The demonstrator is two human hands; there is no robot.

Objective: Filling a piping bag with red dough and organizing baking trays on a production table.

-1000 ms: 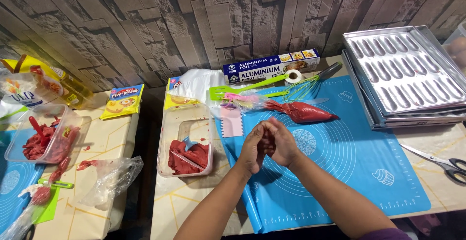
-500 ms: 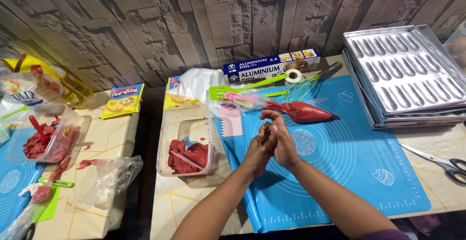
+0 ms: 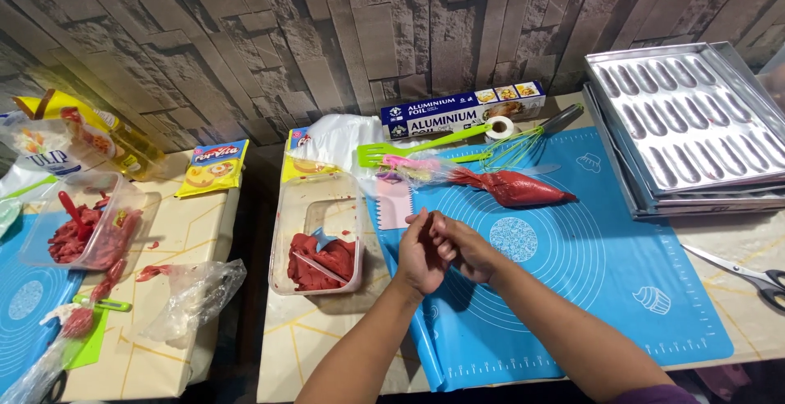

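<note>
- At the far left a clear plastic tub [image 3: 82, 232] of red dough pieces stood on a neighbouring tabletop [image 3: 192, 240], with a crumpled clear plastic bag [image 3: 196, 298] near it.
- A second clear container [image 3: 320, 236], holding red dough with a scraper lying in it, sat on the main tabletop just beside the left edge of the blue silicone mat [image 3: 589, 289].
- A pink toothed scraper [image 3: 394, 201] lay on the mat's upper left corner, with a green spatula [image 3: 409, 150] behind it.
- The left hand [image 3: 419, 253] and the right hand [image 3: 462, 244] were pressed together over the mat, palms facing and fingers curled; whether anything was caught between them could not be told.
- A filled red piping bag [image 3: 511, 189] lay on the mat just behind the hands, apart from them, tip pointing right.
- A long blue foil box [image 3: 462, 111] stood against the stone-pattern wall.
- A stack of metal finger-mould trays [image 3: 687, 126] rested at the right, touching the mat's edge.
- Scissors [image 3: 748, 273] lay at the far right edge.
</note>
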